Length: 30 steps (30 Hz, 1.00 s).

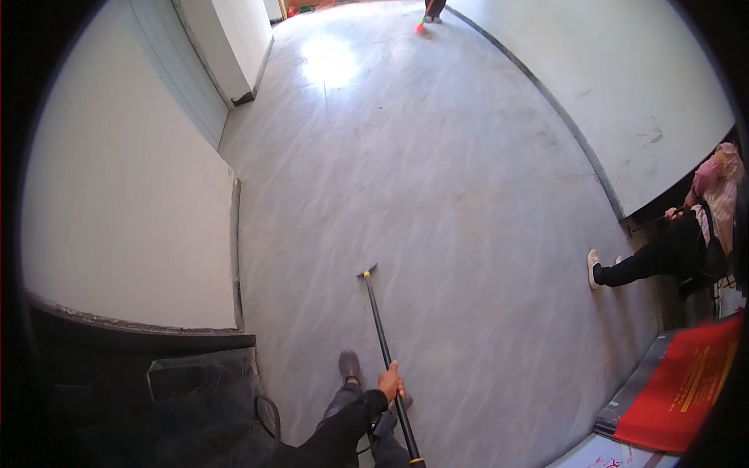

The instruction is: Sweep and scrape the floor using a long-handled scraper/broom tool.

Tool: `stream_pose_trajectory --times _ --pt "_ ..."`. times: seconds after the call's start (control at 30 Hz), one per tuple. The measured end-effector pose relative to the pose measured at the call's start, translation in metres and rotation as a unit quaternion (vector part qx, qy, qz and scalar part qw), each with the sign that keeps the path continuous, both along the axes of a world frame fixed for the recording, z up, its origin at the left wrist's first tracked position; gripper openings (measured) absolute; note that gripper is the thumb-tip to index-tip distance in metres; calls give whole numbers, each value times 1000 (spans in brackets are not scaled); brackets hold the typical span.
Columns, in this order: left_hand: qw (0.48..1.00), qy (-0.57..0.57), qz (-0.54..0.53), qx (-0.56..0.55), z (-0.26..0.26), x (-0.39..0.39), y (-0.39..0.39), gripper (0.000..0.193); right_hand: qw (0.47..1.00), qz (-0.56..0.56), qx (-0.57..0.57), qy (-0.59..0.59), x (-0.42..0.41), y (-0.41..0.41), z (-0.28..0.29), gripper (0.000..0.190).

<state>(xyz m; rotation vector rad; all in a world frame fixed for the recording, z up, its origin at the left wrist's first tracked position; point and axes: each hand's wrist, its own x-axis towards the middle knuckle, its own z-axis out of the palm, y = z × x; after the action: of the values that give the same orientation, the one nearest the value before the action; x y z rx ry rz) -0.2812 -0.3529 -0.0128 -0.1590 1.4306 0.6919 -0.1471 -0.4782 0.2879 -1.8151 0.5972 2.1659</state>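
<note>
My left hand (pixel 390 383), at the end of a black sleeve, is wrapped around the dark pole (pixel 379 327) of a long-handled floor tool. Its narrow black crosswise head (pixel 368 272), with a yellow collar, is at the grey floor (pixel 468 245) ahead of my feet. Whether it is a scraper or a squeegee is hard to tell. The pole slants down past the lower frame edge, where another yellow band (pixel 416 460) shows. My right hand is out of view. My brown shoe (pixel 349 365) stands left of the pole; the other shoe is mostly hidden behind my hand.
A person (pixel 655 257) holding a thin dark stick stands at the right. Another person's legs (pixel 433 11) and a red-headed broom (pixel 421 27) show far ahead. White walls flank the floor. A red printed sheet (pixel 679 386) lies lower right; a dark object (pixel 199 374) sits lower left.
</note>
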Motion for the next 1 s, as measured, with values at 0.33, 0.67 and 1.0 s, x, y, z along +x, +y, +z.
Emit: stream_pose_trajectory --times 0.33,0.67,1.0 --pt "997 15 -65 -48 36 -1 -28 55 963 153 196 -107 -6 3 2 28" --pt "989 85 -110 48 13 -45 70 51 995 54 73 -34 -53 46 -35 33" --pt "994 -10 -23 -107 15 -13 50 44 1000 14 2 -18 -22 38 -22 34"
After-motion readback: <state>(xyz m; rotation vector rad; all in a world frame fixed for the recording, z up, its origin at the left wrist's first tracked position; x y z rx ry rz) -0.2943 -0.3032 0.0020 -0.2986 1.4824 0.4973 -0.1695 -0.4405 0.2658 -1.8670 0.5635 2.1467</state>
